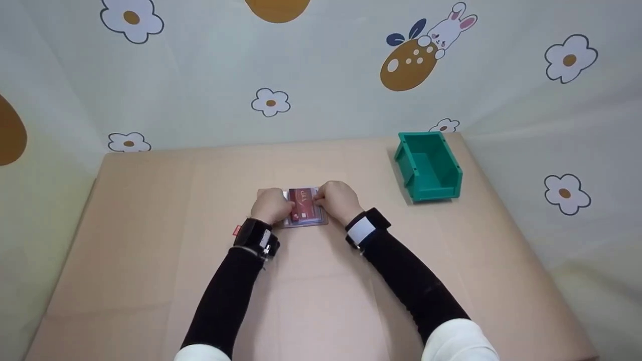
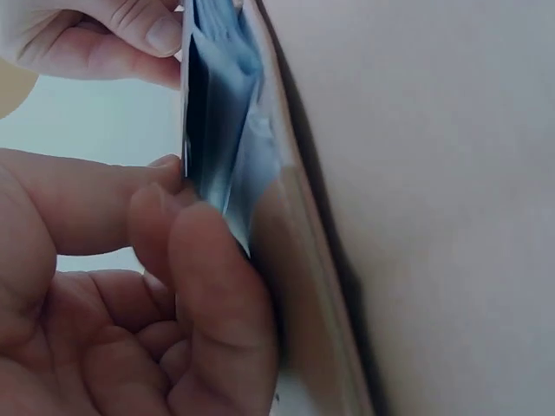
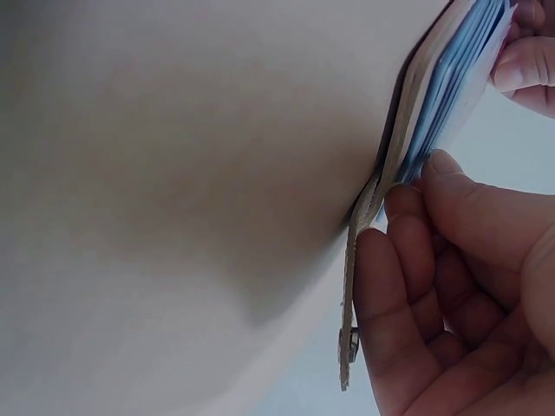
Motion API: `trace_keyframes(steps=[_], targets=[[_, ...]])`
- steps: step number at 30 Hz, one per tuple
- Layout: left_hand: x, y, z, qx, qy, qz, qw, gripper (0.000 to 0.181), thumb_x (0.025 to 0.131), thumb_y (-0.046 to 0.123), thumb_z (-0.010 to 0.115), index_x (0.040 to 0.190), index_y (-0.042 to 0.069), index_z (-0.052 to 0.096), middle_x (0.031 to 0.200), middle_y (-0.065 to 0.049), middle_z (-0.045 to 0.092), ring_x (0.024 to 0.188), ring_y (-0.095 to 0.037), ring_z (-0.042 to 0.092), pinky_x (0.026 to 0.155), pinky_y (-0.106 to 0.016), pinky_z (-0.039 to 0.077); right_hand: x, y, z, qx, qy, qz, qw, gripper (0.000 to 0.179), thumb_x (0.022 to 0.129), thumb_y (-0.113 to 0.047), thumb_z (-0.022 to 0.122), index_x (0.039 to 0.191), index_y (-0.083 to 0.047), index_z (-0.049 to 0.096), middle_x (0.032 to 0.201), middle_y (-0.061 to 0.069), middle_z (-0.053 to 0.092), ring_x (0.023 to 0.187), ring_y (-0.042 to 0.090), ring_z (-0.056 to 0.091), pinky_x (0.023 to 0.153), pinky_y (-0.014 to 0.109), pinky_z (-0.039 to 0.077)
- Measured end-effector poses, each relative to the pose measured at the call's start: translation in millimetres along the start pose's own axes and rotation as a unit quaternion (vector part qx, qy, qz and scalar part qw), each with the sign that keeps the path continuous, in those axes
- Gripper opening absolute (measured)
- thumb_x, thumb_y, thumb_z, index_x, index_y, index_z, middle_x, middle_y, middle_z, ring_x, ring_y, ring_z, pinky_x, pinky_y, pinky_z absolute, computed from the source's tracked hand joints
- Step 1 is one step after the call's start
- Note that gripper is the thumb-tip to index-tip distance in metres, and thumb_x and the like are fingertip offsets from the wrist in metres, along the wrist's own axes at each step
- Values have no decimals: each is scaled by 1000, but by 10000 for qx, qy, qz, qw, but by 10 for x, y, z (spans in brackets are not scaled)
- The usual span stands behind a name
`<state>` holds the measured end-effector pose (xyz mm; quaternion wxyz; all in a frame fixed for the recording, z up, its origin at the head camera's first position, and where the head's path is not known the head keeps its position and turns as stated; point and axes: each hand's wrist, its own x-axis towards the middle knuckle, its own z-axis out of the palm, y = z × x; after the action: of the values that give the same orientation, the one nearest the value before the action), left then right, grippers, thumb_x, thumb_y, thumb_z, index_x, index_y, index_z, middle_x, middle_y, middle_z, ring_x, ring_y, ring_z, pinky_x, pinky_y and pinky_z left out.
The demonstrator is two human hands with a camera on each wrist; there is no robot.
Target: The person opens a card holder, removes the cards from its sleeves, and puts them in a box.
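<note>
Tan tabletop [image 1: 125,240], green bin [image 1: 437,193] near its far right corner, card holder [image 1: 322,218] roughly midway between left and right edges, closer to far edge; right hand [image 1: 340,200], fingers curled, pinches holder's right side; left hand [image 1: 271,205], fingers bent nearly closed, pinches its left part; red card [image 1: 304,203] on top between hands

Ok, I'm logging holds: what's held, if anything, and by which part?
The wallet: left grip at the left of its sleeves, right grip at their right. Unclear whether either pinches the card.
</note>
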<state>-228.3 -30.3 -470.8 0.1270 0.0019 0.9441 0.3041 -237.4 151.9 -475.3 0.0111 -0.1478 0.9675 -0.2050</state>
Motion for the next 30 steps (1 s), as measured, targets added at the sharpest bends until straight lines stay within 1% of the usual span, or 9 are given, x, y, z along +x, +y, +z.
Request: trace_keyframes(steps=[2,4,7,10,14,21,24,28,30], targets=[[-7,-15,-25,-53,-27,-5,10000,28,92,25,66,93,-2,70,94,-15,68,72,-24,58,66,-35,47,-1,-1,1,2,5,-10,10000,8,84,-13,78,92,-10,79,94,4,75,92,23,69,84,36,52],[-17,-31,-51,-88,-52,32,9999,26,91,25,66,83,1,67,86,-12,66,68,-22,56,62,-33,44,-5,-1,3,-20,41,-20,10000,8,84,-13,78,92,-10,79,94,4,75,92,23,69,84,37,52],[-35,-63,-91,-218,-94,123,9996,29,91,21,65,67,9,55,69,-5,59,59,-18,50,56,-29,38,-10,-2,7,-48,104,-40,9999,8,84,-13,78,91,-10,80,93,4,75,92,23,69,83,37,52],[-56,-84,-127,-455,-163,222,9986,35,91,16,60,59,14,46,57,0,53,50,-13,48,49,-25,35,-11,-2,15,-78,159,-54,9998,8,84,-13,79,90,-10,80,92,4,75,91,23,69,82,37,53],[-88,-87,-162,-765,-175,216,9967,36,90,13,56,57,16,44,52,2,52,46,-10,48,45,-23,34,-10,-5,17,-88,204,-64,9997,6,83,-14,79,88,-11,80,91,3,75,90,23,69,81,38,53],[-128,-97,-175,-730,142,246,9969,38,87,11,56,54,16,38,55,3,44,58,-17,45,59,-29,34,-7,-10,16,-94,213,-122,9997,7,83,-13,79,88,-10,80,92,4,75,89,24,69,81,38,53],[-148,-114,-195,-840,174,287,9959,37,88,10,54,55,15,40,57,3,47,63,-19,49,64,-31,36,-9,-7,19,-64,178,-71,9998,8,83,-14,79,89,-11,80,93,4,75,90,24,69,82,38,53],[-171,-141,-228,-964,270,350,9944,34,88,7,52,56,14,41,55,4,46,60,-18,47,60,-30,36,-11,-3,15,-41,173,-19,9998,8,82,-14,79,89,-12,80,93,4,75,90,24,69,81,38,53],[-179,-156,-244,-957,351,363,9941,33,87,6,52,57,14,40,53,4,41,54,-15,44,55,-29,33,-12,0,14,-52,191,-26,9998,7,82,-15,80,88,-12,80,92,4,75,89,24,69,80,39,53]])
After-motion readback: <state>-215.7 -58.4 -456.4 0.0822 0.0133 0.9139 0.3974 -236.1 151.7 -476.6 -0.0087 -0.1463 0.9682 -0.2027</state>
